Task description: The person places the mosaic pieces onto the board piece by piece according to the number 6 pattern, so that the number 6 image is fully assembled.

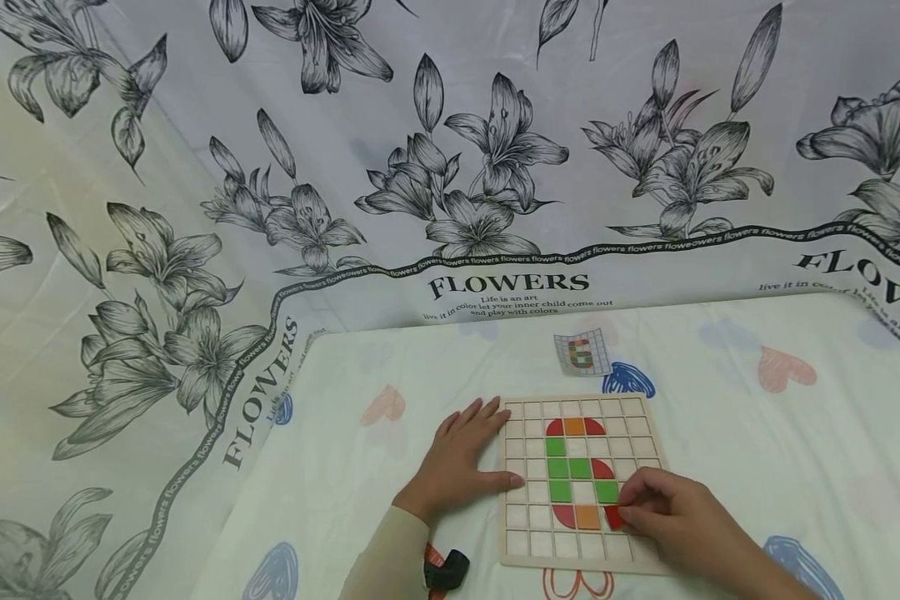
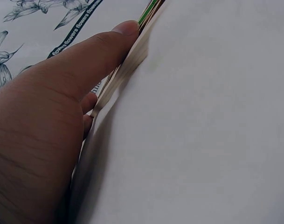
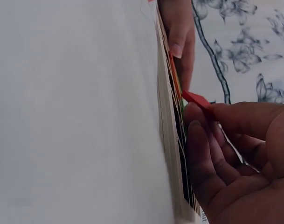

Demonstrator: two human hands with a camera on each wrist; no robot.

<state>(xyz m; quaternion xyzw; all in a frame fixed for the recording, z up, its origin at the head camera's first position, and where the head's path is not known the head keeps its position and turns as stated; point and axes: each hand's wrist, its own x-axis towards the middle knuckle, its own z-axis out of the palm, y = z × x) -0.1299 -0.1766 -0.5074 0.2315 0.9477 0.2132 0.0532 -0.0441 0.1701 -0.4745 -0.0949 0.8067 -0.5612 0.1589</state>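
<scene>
A wooden grid board (image 1: 525, 543) lies on the table, with green squares (image 1: 560, 490), orange squares (image 1: 588, 517) and red quarter-round tiles (image 1: 562, 517) set in its cells. Between thumb and fingers, my right hand (image 1: 671, 515) pinches a red tile (image 1: 613, 517) over the lower right end of the pattern. The right wrist view has this red tile (image 3: 197, 99) tilted above the board's surface. My left hand (image 1: 453, 467) rests at the board's left edge, fingers spread and thumb lying over the rim. In the left wrist view the thumb presses the board's edge (image 2: 132, 58).
Behind the board lies a small pattern card (image 1: 582, 353) showing a similar coloured figure on a grid. A black object (image 1: 447, 571) sits beside the left sleeve (image 1: 390, 550). A flower-printed curtain (image 1: 390, 275) borders the table's back and left sides.
</scene>
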